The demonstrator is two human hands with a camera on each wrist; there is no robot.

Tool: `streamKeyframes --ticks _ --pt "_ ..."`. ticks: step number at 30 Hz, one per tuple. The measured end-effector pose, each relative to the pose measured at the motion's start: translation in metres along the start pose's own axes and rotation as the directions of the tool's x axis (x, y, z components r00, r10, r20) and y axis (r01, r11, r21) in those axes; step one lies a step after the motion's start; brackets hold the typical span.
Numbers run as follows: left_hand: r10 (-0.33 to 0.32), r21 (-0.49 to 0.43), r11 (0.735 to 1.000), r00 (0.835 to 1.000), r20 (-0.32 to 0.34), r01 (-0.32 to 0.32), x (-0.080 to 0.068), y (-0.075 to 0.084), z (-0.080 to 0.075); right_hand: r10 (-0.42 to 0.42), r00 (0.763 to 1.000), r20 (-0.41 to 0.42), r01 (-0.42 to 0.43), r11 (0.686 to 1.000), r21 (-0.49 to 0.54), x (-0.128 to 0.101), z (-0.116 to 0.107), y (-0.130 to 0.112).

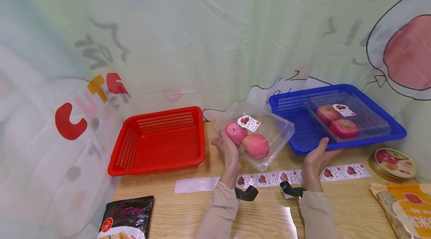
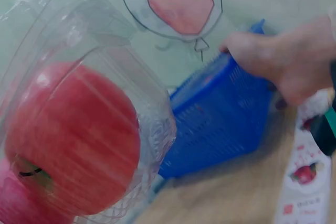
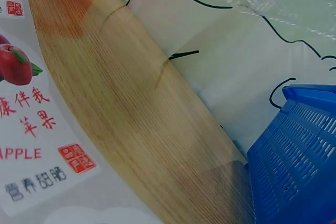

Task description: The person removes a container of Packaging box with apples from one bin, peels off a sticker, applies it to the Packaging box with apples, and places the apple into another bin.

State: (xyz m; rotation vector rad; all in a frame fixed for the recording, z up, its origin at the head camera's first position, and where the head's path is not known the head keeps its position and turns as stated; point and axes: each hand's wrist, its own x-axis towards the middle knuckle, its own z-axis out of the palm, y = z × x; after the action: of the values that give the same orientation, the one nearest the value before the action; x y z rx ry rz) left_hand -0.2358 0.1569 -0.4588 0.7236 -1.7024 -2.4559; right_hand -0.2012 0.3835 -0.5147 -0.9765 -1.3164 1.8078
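A person sits at a wooden table point(image 1: 188, 213) before a printed backdrop. The left hand point(image 1: 229, 149) holds up a clear plastic clamshell box point(image 1: 269, 134), fingers curled around its near end; two red apples point(image 1: 247, 140) sit inside and an apple sticker point(image 1: 249, 123) is on its lid. The right hand point(image 1: 318, 160) grips the near rim of a blue basket point(image 1: 293, 108), thumb on top and fingers underneath. In that basket lies a second clamshell point(image 1: 367, 119) with two apples. An empty red basket point(image 1: 158, 141) sits to the left. A strip of apple stickers point(image 1: 336, 172) lies on the table just behind both wrists.
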Motion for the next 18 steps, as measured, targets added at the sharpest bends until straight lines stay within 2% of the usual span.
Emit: streamKeyframes --ticks 3,9,14,18 --pt "0.022 0.030 0.999 1.000 0.018 -0.023 -0.004 0.012 0.007 0.009 1.000 -0.009 -0.009 1.000 -0.006 0.001 0.000 0.001" --pt "0.026 0.051 0.998 0.997 0.073 -0.030 -0.006 0.033 0.025 0.006 1.000 -0.019 -0.006 1.000 0.001 0.001 0.000 0.000" --pt "0.019 0.091 0.995 0.995 0.096 -0.028 -0.007 0.043 0.042 0.019 1.000 -0.013 -0.019 1.000 0.001 -0.001 0.000 -0.001" --pt "0.012 0.142 0.989 0.990 0.137 -0.032 -0.009 0.049 0.056 0.021 1.000 -0.002 -0.021 1.000 -0.003 -0.001 0.000 -0.001"
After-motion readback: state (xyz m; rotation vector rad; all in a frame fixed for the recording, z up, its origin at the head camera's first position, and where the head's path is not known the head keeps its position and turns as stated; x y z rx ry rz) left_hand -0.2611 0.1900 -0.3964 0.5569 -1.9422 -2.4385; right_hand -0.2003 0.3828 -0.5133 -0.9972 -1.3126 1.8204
